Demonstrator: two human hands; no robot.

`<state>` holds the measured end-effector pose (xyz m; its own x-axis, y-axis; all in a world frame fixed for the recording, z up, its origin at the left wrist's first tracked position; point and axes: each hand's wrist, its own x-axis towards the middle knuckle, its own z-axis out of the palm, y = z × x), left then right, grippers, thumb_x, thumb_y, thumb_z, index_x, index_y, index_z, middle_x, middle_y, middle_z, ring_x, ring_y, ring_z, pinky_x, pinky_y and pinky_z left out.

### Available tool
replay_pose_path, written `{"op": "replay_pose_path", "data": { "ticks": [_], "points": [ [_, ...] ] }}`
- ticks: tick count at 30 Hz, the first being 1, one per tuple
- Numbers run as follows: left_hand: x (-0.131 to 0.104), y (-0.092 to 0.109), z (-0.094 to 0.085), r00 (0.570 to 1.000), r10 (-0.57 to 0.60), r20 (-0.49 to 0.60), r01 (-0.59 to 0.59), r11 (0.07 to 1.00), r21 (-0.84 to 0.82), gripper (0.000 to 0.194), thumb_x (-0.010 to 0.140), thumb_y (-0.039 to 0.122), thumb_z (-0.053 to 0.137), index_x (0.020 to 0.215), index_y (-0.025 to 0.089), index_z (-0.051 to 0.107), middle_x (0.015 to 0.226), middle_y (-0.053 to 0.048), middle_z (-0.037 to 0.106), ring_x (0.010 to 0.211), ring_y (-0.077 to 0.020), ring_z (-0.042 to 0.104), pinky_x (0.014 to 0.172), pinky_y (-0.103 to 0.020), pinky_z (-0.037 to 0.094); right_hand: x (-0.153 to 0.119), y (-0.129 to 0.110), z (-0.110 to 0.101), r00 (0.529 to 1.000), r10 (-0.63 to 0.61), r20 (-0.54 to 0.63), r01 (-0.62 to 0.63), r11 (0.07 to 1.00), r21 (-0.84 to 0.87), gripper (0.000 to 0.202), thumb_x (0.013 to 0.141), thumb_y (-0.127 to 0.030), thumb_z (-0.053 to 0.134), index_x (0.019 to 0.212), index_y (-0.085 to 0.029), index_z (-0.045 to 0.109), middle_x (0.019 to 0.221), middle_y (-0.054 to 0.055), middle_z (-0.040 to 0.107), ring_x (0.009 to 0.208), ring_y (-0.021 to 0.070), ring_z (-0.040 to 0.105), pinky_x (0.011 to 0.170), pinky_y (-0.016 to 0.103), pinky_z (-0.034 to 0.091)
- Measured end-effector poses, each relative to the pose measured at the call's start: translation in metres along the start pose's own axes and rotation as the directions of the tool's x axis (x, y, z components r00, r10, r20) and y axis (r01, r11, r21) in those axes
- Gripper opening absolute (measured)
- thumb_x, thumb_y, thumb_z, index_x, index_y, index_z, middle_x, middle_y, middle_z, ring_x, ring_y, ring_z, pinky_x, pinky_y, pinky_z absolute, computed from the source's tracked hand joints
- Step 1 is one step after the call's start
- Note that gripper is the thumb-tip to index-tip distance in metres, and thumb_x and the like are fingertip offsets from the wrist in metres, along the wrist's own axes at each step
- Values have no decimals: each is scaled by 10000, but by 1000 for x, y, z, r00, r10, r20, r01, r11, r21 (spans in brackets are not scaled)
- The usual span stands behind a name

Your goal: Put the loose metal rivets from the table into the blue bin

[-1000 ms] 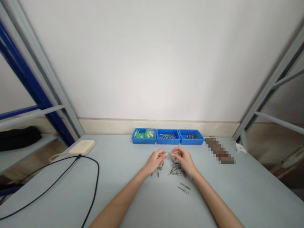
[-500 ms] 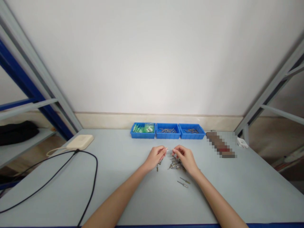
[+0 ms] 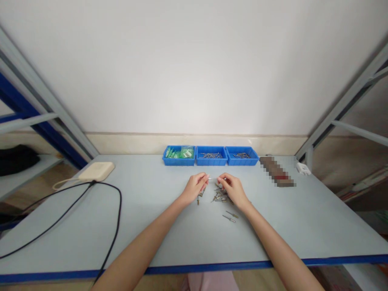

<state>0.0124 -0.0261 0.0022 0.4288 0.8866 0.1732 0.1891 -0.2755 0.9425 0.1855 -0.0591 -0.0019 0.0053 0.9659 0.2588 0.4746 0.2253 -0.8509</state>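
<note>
left hand (image 3: 193,190) and right hand (image 3: 234,190) pinch a thin metal pin (image 3: 213,178) in their fingers (image 3: 205,178), near loose rivets (image 3: 223,199)

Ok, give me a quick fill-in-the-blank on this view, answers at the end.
1. The row of bins at the back is ____ in colour.
2. The thin metal piece is ____ the left hand and the right hand.
3. Nearer the front edge than the pile lie ____ separate pins.

Missing words: blue; between; two.
</note>
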Motion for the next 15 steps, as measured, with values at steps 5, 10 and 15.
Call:
{"op": "replay_pose_path", "data": {
  "ticks": [5, 10, 15],
  "points": [
    [0, -1, 0, 1000, 0, 5, 0, 1000, 21, 382, 805, 540, 452, 700, 174, 480, 474, 63, 384, 434, -80, 347, 458, -200, 283, 0, 0, -2, 1000, 8, -14, -8, 1000, 11, 211, 821, -376, 508, 778, -194, 605, 696, 6, 637, 596, 144, 544, 603, 248, 398],
    [1, -5, -2, 1000, 19, -14, -19, 998, 53, 418, 831, 499, 426, 573, 171, 432, 517, 38, 396, 477, -80, 363, 474, -206, 282, -1, -2, -3, 998, 37, 55, -38, 999, 20, 289, 846, -392, 468, 658, -192, 558, 604, -2, 606, 548, 133, 524, 582, 244, 386],
    [1, -6, -1, 1000, -3, -3, 3, 1000, 11, 308, 825, 462, 463, 733, 170, 496, 489, 66, 400, 437, -76, 358, 450, -196, 286, 0, 1, -1, 998, 56, 32, -58, 995, 87, 236, 823, -403, 491, 775, -190, 580, 645, 4, 623, 543, 135, 517, 559, 246, 394]
  ]
}}
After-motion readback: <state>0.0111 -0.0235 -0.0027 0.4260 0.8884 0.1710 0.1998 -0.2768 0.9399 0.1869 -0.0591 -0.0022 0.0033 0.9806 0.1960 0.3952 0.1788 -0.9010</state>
